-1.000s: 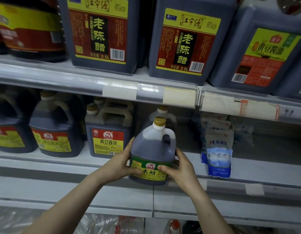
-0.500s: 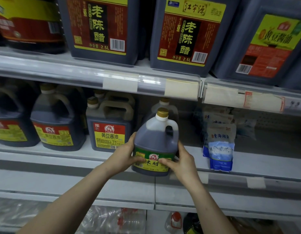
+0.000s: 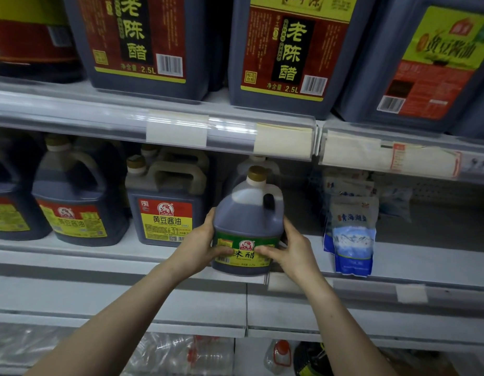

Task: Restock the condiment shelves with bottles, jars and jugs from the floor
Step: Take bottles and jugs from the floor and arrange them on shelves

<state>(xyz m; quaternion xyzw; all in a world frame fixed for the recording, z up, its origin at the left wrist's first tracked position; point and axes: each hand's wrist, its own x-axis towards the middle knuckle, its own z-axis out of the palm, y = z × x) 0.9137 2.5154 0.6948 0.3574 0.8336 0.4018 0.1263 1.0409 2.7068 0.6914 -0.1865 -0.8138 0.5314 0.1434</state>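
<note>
A dark vinegar jug (image 3: 247,213) with a gold cap and a green label stands upright at the front edge of the middle shelf (image 3: 99,253). My left hand (image 3: 198,245) grips its left side, thumb across the label. My right hand (image 3: 291,249) grips its right side, thumb on the label too. Another jug of the same kind stands right behind it, mostly hidden. A soy sauce jug (image 3: 166,210) with a red and yellow label stands just left of it.
More soy sauce jugs (image 3: 75,204) fill the middle shelf to the left. Blue and white salt bags (image 3: 353,234) lean to the right, with bare shelf beyond them. Large 2.5L vinegar jugs (image 3: 287,50) stand on the upper shelf. Bottles (image 3: 280,354) lie below.
Both hands have pushed the green-label jug a little further onto the middle shelf. The camera has moved closer and tilted slightly down.
</note>
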